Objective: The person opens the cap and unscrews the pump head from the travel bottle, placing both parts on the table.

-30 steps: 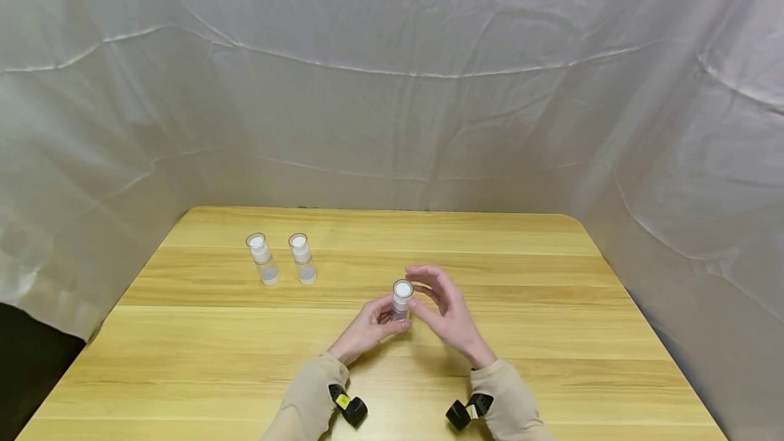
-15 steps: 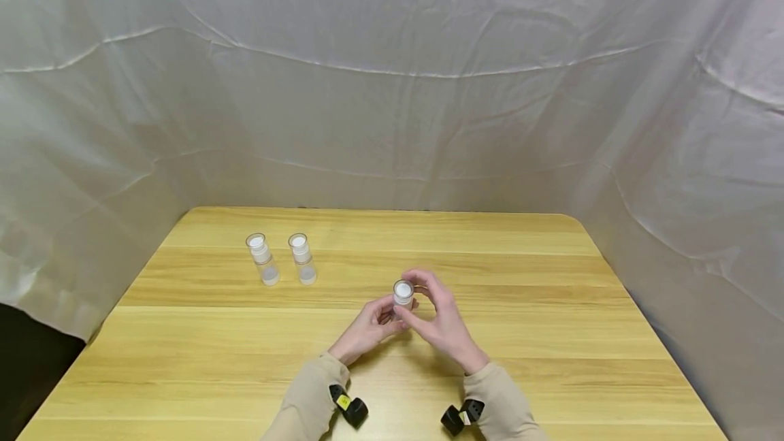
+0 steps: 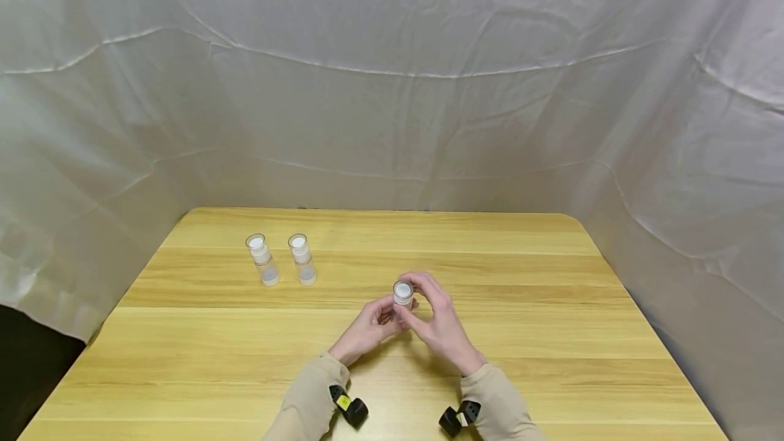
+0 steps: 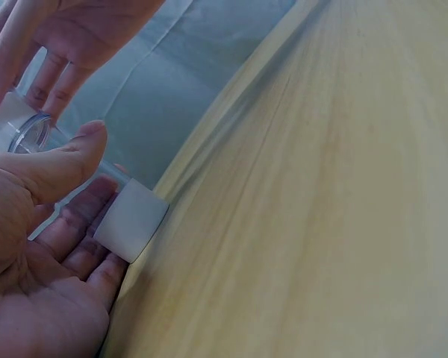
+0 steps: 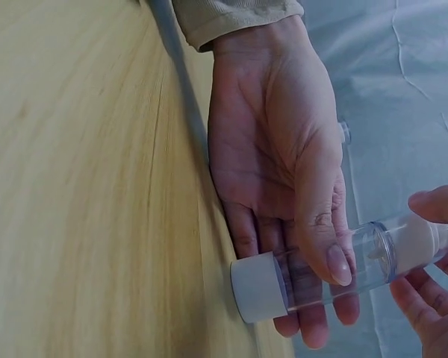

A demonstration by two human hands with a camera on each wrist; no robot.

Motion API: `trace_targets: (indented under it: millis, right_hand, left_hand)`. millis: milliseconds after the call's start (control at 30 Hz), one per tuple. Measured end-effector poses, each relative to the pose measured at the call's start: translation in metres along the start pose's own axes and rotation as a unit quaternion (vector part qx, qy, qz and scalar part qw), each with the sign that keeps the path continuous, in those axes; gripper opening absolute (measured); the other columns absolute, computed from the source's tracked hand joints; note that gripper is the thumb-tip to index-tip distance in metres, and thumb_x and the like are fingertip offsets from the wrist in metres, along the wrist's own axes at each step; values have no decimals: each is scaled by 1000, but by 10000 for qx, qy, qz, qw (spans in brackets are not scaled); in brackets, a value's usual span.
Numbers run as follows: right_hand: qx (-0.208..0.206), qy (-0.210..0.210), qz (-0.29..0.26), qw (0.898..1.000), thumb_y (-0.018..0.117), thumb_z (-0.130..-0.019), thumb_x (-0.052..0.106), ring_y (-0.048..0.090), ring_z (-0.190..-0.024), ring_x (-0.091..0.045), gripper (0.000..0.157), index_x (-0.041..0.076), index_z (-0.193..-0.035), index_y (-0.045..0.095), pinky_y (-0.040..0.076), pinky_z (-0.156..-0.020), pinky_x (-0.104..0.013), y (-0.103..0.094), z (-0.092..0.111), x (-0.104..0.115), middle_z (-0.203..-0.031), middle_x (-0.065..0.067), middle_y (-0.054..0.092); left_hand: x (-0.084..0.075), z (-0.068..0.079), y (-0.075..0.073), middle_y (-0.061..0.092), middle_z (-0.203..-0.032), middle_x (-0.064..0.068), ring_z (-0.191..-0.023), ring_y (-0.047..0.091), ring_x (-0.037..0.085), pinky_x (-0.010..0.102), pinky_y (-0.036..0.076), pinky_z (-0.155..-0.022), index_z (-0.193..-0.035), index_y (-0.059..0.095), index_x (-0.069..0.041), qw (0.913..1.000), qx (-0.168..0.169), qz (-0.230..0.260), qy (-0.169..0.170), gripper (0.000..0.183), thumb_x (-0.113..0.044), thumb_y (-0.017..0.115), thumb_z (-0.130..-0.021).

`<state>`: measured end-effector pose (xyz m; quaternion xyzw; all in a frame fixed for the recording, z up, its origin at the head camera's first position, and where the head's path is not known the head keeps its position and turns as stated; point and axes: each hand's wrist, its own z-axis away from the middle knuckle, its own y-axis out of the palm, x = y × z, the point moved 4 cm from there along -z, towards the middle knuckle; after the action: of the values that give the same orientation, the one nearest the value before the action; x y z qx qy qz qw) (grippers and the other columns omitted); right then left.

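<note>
My left hand holds a clear bottle upright near the middle of the tabletop, thumb and fingers curled round its lower body; the right wrist view shows its white base resting against those fingers, just beside the wood. My right hand is closed about the bottle's upper end, its fingertips pinching the clear top section over the white inner part. The bottle's round white top shows between the two hands in the head view. To the far left of the held bottle, well apart from it, two similar clear bottles stand upright side by side, close together but not touching. Nothing lies between them and my hands. Beige sleeves cover both forearms, each with a small black device at the wrist, near the tabletop's front edge. A creased white cloth backdrop encloses the tabletop at the back and on both sides.
</note>
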<state>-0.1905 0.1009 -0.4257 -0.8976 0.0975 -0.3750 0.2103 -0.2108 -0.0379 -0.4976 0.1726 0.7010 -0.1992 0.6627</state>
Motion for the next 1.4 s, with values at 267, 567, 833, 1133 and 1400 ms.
trace_targets:
  millis: [267, 567, 833, 1133, 1400]
  right_hand:
    - [102, 36, 72, 9999, 76, -82, -4, 66, -108, -30, 46, 1, -125, 60, 58, -100, -35, 0, 1, -1, -117, -14, 66]
    - [201, -97, 501, 9985, 80, -79, 0, 66, -110, -27, 45, 5, -121, 64, 58, -100, -40, -2, 1, -3, -118, -11, 68]
    - [188, -148, 537, 9983, 80, -79, 0, 67, -109, -27, 44, 4, -121, 66, 58, -99, -41, -2, 1, -2, -118, -11, 69]
    - [121, -153, 493, 9986, 80, -78, -2, 67, -108, -28, 45, 4, -121, 67, 58, -98, -40, -2, 1, -3, -117, -12, 70]
    - [144, -56, 473, 9988, 79, -80, -1, 67, -110, -28, 44, 4, -121, 66, 58, -99, -42, -1, 1, -3, -118, -12, 69]
  left_hand:
    - [-1, 0, 0, 57, -144, 22, -139, 49, 38, 52, 34, -123, -141, 53, 1, 10000, -1, -36, 12, 48, -7, 66, -95]
    - [1, 0, 0, 56, -146, 20, -140, 47, 38, 53, 33, -123, -143, 52, -1, 9999, 37, -104, -8, 51, -12, 67, -95]
    - [0, 0, 0, 56, -146, 21, -140, 48, 38, 54, 33, -123, -143, 50, 2, 9999, 70, -119, 39, 52, -11, 66, -96]
    - [1, 0, 0, 56, -146, 21, -140, 48, 38, 54, 34, -123, -143, 51, 0, 9999, 72, -115, 52, 51, -11, 66, -96]
    - [0, 0, 1, 55, -146, 21, -140, 47, 38, 54, 33, -123, -142, 52, 0, 9999, 77, -92, 34, 50, -11, 66, -96]
